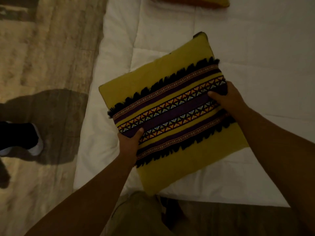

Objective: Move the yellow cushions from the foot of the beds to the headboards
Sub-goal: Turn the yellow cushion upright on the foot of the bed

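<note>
A square yellow cushion (pixel 153 79) with a purple patterned band and black fringe is tilted over the near corner of a white bed (pixel 255 57). My left hand (pixel 128 142) grips its left edge, thumb on the band. My right hand (pixel 226 97) grips the opposite edge, thumb on top and fingers hidden beneath. I cannot tell whether the cushion rests on the bed or is lifted. A second yellow cushion (pixel 204 1) lies at the top edge of the view, mostly cut off.
The bed's left edge runs down beside a pale wood-look floor (pixel 42 57). Another person's dark trouser leg and light shoe (pixel 32 143) stand on the floor at the left. My own legs show at the bottom, at the bed's end.
</note>
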### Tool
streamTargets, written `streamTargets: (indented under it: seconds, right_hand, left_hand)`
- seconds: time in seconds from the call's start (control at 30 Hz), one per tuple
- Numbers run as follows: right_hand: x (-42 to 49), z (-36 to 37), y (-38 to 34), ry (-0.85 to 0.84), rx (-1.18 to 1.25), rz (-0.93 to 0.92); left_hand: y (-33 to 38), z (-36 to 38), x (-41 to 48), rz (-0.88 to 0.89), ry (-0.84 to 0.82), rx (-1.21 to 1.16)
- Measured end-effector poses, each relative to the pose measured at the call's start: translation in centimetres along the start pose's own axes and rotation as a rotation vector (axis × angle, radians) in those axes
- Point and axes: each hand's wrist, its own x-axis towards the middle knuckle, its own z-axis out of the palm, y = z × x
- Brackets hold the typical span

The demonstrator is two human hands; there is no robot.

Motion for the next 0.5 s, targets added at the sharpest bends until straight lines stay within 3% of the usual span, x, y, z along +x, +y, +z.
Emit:
streamTargets:
  seconds: [0.27,0.43,0.5]
  right_hand:
    - [3.1,3.7,-2.8,-0.171,-0.207,-0.115]
    - [5.0,7.3,-2.4,-0.301,-0.282,-0.123]
    - [5.8,8.7,-1.6,-0.309,-0.326,-0.128]
  left_hand:
    - [-6.5,1.2,-4.1,-0.149,0.138,-0.138]
    - [-10.1,1.0,-4.7,-0.241,0.345,0.336]
    - [-11.1,1.1,-4.2,-0.268,0.347,0.363]
